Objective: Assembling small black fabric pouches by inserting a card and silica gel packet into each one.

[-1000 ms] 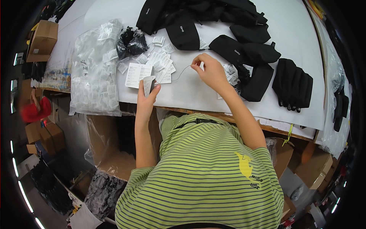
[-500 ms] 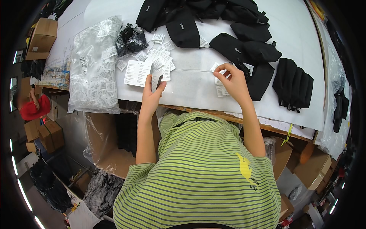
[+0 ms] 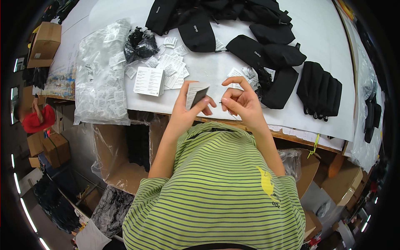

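Observation:
My left hand (image 3: pixel 189 104) is closed on a small hang tag (image 3: pixel 196 95), one side white with print and the other dark. Close beside it, above the table's near edge, my right hand (image 3: pixel 240 100) pinches thumb and forefinger together. A tiny dark bit shows at its fingertips, too small to name. Just beyond the right hand lie small white labels (image 3: pixel 236 74) and a bunch of black cords (image 3: pixel 264 79). Left of my left hand stands a stack of white printed cards (image 3: pixel 148 81), with loose cards (image 3: pixel 171 66) fanned out behind it.
Black fabric pouches (image 3: pixel 198 35) cover the far side of the white table, and a row of them (image 3: pixel 320 89) lies at the right. At the left are a clear bag of labels (image 3: pixel 100 79) and a bundle of black cords (image 3: pixel 141 43). An open carton (image 3: pixel 114 146) stands below the edge.
My left hand has moved right, away from the card stack, with the tag. My right hand has come left and nearer from the small labels, so the two hands are now close together.

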### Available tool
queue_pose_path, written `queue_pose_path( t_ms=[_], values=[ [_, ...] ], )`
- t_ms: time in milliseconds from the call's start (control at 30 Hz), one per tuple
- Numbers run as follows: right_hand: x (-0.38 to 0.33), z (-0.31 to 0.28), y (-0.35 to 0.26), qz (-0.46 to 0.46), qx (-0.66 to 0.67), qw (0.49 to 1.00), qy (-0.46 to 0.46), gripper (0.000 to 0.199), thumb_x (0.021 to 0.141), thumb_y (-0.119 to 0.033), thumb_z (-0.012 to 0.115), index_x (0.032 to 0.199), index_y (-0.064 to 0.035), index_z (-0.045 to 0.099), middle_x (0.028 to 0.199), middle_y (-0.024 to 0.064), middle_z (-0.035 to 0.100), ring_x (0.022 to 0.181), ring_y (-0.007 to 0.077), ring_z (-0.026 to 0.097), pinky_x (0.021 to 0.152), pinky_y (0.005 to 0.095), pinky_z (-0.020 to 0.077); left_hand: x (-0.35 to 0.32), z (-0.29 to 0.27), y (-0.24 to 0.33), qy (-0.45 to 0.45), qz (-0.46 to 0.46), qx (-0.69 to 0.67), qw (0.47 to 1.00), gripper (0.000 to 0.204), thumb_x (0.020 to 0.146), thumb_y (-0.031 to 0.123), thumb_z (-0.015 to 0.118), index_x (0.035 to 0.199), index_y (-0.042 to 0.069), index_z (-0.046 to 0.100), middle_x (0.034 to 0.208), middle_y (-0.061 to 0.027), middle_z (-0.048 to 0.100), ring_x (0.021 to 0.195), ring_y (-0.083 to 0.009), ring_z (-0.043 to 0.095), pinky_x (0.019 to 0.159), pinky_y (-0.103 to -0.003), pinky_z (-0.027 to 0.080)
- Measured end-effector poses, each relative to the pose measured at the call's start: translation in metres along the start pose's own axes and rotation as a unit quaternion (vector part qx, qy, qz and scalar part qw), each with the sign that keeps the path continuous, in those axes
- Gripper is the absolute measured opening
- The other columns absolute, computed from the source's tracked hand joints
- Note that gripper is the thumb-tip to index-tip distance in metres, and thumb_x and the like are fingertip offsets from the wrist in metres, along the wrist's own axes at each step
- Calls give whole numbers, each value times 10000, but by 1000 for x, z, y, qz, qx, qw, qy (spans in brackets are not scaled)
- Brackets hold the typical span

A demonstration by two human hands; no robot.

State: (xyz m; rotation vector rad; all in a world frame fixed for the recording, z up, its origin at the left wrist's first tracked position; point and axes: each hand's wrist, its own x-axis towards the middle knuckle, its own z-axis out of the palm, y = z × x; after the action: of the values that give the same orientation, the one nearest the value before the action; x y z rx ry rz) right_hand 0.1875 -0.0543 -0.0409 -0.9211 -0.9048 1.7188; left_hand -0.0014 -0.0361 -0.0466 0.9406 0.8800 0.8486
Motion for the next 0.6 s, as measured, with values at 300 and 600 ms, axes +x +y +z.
queue_pose_path(
  t_ms=[300,600],
  values=[
    [-5,8,-3,-77,-35,993,79,408,830,8,620,1193,-24,438,768,56,613,680,72,566,629,202,464,-8,25,-2,3,20,49,999,234,871,63,616,1058,25,482,895,-69,625,774,-119,608,684,-236,491],
    [-8,16,11,-271,-321,892,165,348,797,50,610,1119,-35,508,757,38,596,624,92,562,582,214,461,-11,33,2,100,74,223,967,134,808,75,668,869,-7,582,740,-37,553,667,-103,516,599,-247,408]
  ],
)
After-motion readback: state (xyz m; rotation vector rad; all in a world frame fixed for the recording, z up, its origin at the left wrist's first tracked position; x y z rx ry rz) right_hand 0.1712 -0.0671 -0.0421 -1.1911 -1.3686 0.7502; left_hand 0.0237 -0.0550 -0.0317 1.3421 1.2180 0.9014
